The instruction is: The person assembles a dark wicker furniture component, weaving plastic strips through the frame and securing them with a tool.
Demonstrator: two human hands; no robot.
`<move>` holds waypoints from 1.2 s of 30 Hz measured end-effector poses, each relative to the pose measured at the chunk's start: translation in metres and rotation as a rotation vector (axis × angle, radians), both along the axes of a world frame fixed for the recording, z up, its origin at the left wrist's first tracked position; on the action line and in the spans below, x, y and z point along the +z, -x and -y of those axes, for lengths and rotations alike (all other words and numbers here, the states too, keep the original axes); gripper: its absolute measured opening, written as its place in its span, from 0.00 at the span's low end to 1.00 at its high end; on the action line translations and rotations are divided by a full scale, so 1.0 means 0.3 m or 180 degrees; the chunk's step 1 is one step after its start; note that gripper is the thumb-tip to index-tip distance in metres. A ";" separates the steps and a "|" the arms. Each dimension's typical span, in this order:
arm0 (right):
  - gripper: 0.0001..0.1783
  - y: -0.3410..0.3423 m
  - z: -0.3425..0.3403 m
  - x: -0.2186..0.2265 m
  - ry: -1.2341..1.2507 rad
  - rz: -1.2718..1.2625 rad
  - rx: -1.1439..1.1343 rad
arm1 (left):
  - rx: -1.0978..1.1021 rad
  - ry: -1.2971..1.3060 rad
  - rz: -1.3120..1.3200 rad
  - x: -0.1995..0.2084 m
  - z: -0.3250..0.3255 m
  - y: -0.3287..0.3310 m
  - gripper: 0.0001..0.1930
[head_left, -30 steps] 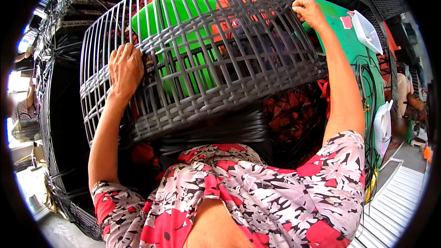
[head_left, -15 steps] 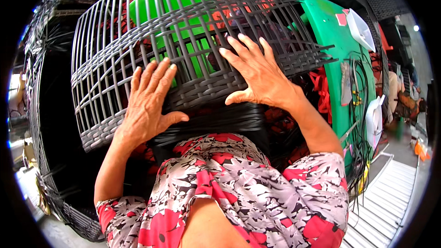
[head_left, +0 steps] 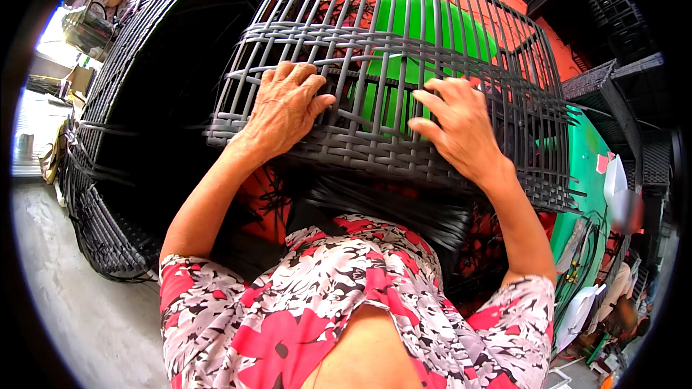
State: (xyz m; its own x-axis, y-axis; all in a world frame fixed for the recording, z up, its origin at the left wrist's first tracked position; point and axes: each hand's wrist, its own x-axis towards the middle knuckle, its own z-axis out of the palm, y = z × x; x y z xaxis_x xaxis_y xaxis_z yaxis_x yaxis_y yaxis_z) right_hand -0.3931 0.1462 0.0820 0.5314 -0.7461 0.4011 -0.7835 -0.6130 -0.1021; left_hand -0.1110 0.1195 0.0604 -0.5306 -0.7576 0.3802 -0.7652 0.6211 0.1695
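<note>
Across my front stands a half-woven wicker frame [head_left: 432,162] of dark grey strips, with upright slats, a dense woven band along its near edge and a narrower band farther up. My left hand [head_left: 285,112] is at its left part, fingers bent down over the slats and closed on the weave, thumb pointing right. Farther right, my right hand [head_left: 465,126] rests near the lower band, its bent fingers and thumb apart with nothing visible between them. Slightly blurred, its far fingertips are hard to make out. A bundle of dark strips [head_left: 389,205] lies at my lap.
A bright green chair-like thing [head_left: 432,29] shows behind the slats. To the left is a large dark woven piece [head_left: 115,209]. On the right stand a green board [head_left: 587,144] with hanging black strips and a white holder [head_left: 577,313]. Grey floor [head_left: 79,259] lies at lower left.
The view has swung, so the frame sits farther right in it. Both hands, flat and spread before, now have bent fingers; the left has closed over the slats.
</note>
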 end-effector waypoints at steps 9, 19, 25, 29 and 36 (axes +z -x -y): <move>0.08 0.054 0.221 -0.127 0.0251 0.0112 0.0074 | 0.0272 -0.0096 0.0058 -0.054 0.175 -0.167 0.14; 0.12 -0.101 0.213 -0.020 0.0058 0.0578 0.0436 | 0.0948 -0.0538 -0.1902 -0.053 0.118 -0.359 0.05; 0.21 -0.422 0.185 -0.010 -0.0150 0.0468 0.1395 | 0.0665 -0.0793 -0.1786 -0.092 0.072 -0.370 0.13; 0.35 -0.539 0.143 -0.055 -0.0284 0.0077 0.1073 | 0.0653 -0.0543 -0.1310 -0.110 0.081 -0.378 0.14; 0.31 -0.575 0.095 -0.077 -0.0412 0.0142 0.0814 | 0.0659 0.0011 -0.0962 -0.098 0.047 -0.384 0.11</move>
